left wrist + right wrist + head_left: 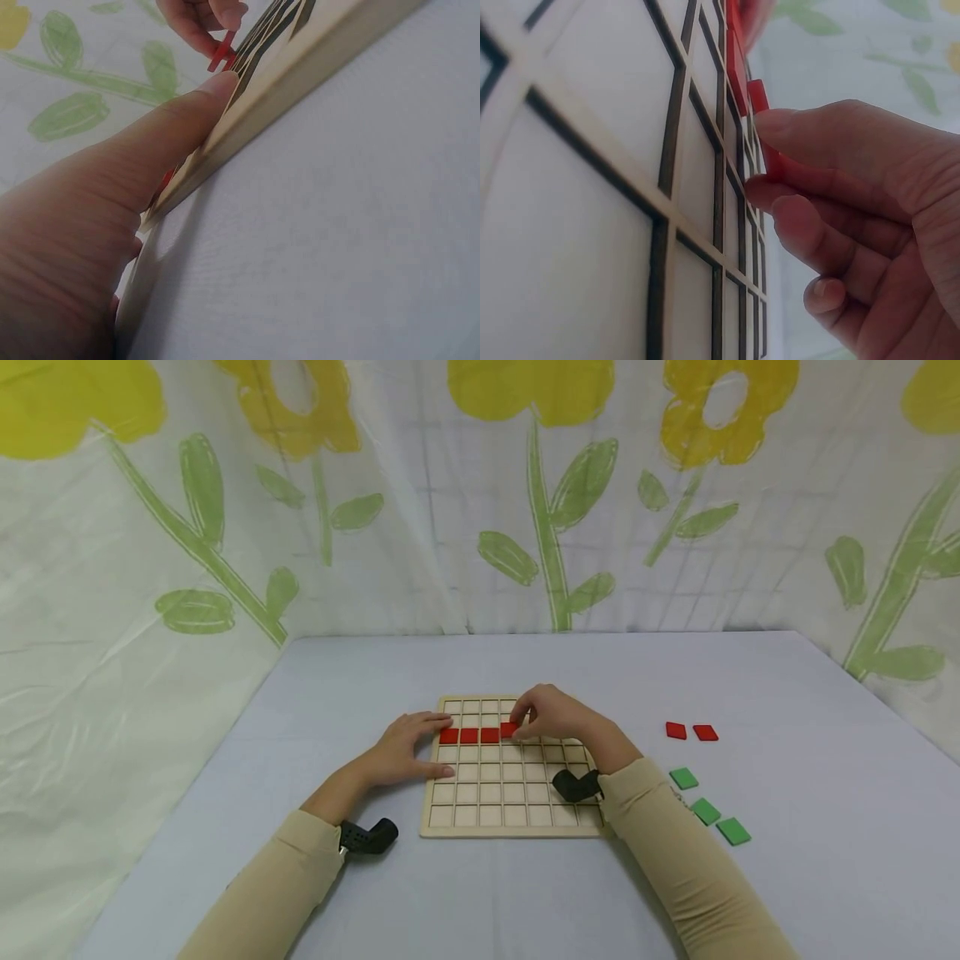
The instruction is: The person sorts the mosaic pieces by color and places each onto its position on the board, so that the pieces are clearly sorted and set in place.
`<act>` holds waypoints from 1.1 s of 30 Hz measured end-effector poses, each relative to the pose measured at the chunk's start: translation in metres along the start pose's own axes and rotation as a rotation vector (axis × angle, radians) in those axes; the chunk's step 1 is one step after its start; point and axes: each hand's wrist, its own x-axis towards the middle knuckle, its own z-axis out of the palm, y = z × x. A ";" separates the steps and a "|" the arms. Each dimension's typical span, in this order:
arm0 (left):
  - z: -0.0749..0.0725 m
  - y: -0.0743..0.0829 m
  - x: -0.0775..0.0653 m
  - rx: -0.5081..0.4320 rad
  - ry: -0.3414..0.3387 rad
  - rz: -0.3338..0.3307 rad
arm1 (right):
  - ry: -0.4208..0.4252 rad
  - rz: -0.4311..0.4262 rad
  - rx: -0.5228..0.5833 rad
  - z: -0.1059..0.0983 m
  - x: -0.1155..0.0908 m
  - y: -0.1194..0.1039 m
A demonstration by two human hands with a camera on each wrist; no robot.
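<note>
A wooden grid board point(491, 832) lies on the table, with a row of red square tiles point(468, 736) set in its cells from the left edge. My right hand point(555, 714) pinches one more red tile point(761, 124) between thumb and fingers, tilted just above the grid at the right end of that row. In the left wrist view this tile shows edge-on, apart from the board. My left hand point(401, 750) rests on the board's left edge, thumb and fingers spread and fairly straight. The cells under the right hand are hidden.
Two loose red tiles point(676, 730) lie on the table point(375, 893) right of the board. Nearer, several green tiles point(733, 831) lie beside the right sleeve point(675, 852). Black wrist cameras point(369, 837) sit on both wrists. A flower-printed curtain point(420, 527) hangs behind the table.
</note>
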 end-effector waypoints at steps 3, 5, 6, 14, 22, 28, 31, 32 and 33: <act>0.000 0.001 0.000 -0.003 0.002 0.007 | 0.001 0.001 0.009 0.000 -0.001 0.001; -0.001 0.002 0.000 -0.002 0.003 0.012 | 0.003 0.007 0.012 -0.001 -0.001 0.000; -0.001 0.002 0.000 0.000 0.004 0.016 | 0.003 0.008 0.013 -0.001 -0.002 0.000; 0.000 0.001 0.001 0.003 0.005 0.020 | 0.005 0.004 0.015 0.000 -0.002 -0.001; 0.001 0.000 0.001 0.003 0.005 0.004 | 0.003 -0.001 0.005 0.000 -0.003 -0.001; 0.001 -0.001 0.001 0.006 0.001 -0.003 | 0.011 -0.006 0.003 -0.003 -0.005 -0.001; 0.000 0.000 0.001 0.002 0.001 -0.005 | 0.019 0.005 0.007 -0.005 -0.007 0.001; 0.000 0.000 0.001 0.001 0.001 -0.006 | 0.025 0.011 0.012 -0.006 -0.008 0.002; 0.001 0.000 0.001 -0.002 0.002 -0.006 | 0.028 0.013 0.013 -0.007 -0.009 0.003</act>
